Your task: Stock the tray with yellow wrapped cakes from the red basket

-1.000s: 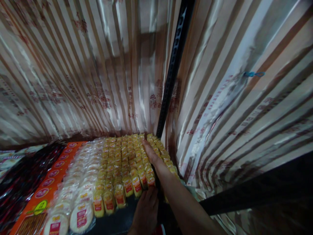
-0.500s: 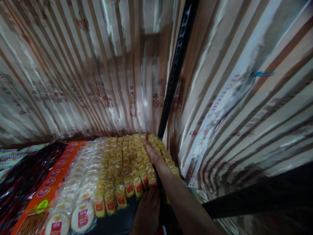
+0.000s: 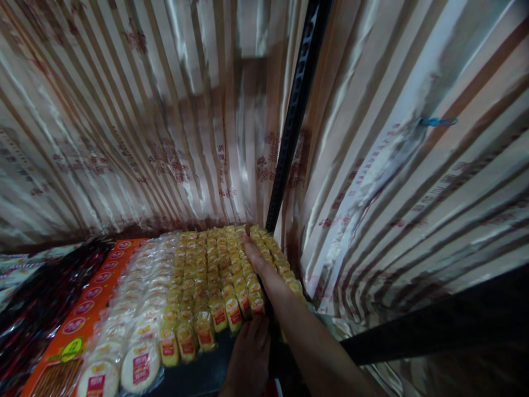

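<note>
Yellow wrapped snack cakes (image 3: 215, 270) stand in several close rows, with red labels on the front ones. My right hand (image 3: 255, 256) reaches along one row toward its back end, stretched out and lying against the packs; its fingertips are partly hidden. At the front of that row, the fingers of my left hand (image 3: 250, 350) are extended against the lower part of the front snack cake (image 3: 257, 303). The left thumb is hard to make out. Left of the yellow rows stand round white wrapped pastries (image 3: 140, 364) in two rows.
An orange printed box (image 3: 88, 295) and dark shiny packets (image 3: 49, 298) lie farther left. Behind hangs a striped plastic sheet (image 3: 185, 138). A black perforated post (image 3: 289, 132) rises at the back corner, and a dark beam (image 3: 433, 322) crosses at right.
The view has shifted very slightly. Both hands stay at the same row, and the packs show no clear movement.
</note>
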Tool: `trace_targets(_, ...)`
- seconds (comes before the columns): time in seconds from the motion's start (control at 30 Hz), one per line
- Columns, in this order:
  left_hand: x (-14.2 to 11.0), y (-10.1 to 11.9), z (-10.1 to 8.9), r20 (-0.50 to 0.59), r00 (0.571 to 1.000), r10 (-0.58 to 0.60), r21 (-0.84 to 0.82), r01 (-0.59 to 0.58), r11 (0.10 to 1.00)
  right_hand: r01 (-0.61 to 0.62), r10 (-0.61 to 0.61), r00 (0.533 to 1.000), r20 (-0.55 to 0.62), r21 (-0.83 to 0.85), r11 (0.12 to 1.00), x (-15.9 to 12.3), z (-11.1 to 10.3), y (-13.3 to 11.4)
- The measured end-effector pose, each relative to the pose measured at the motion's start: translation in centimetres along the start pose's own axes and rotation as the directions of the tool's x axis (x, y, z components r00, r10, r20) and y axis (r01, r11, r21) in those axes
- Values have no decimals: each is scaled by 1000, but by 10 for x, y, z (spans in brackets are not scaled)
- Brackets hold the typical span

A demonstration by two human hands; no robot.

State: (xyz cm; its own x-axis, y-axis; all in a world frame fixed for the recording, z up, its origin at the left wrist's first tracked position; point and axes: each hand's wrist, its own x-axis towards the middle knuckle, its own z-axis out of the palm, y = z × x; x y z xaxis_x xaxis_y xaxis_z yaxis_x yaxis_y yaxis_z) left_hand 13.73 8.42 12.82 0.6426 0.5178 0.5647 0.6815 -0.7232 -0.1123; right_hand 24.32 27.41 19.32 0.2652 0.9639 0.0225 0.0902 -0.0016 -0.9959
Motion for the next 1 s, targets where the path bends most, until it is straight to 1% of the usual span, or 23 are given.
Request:
trace_targets(0.17, 0, 0, -2, 46, 999, -16, -21, 17, 1000, -34, 32, 999, -22, -104, 994, 4, 1, -2)
trace_targets(0.3, 1, 1, -4, 3, 1000, -26, -31, 26, 999, -50, 48, 999, -16, -161, 986, 5, 2, -7)
trace_targets(0.43, 1, 1, -4, -26, 999, -46, -46, 45, 998, -69, 71, 997, -1, -222, 973, 4, 3, -19)
trace_targets(0.6, -1, 0, -1, 7, 1000, -28, -35, 29, 999, -79, 83, 997, 3, -277, 958, -3, 6, -33)
trace_targets(0.67, -2, 0, 0, 26, 999, -18, -26, 19, 999, -71, 74, 997, -2, -290, 954, -8, 7, -37)
trace_targets(0.83, -5, 0, 3, 152, 988, 11, -30, -6, 1000, -10, 12, 1000, 1, -387, 922, -16, 6, -45)
trace_targets(0.87, -5, 0, 4, 151, 989, 7, -32, -2, 999, 9, -8, 1000, 3, -399, 917, -16, 6, -47)
trace_targets(0.93, -6, 1, 5, 112, 994, -11, -34, 15, 999, 48, -51, 999, 2, -389, 920, -17, 5, -50)
trace_targets(1.0, -6, 1, 5, 84, 996, -27, -37, 31, 999, 83, -94, 995, -17, -331, 940, -18, 4, -53)
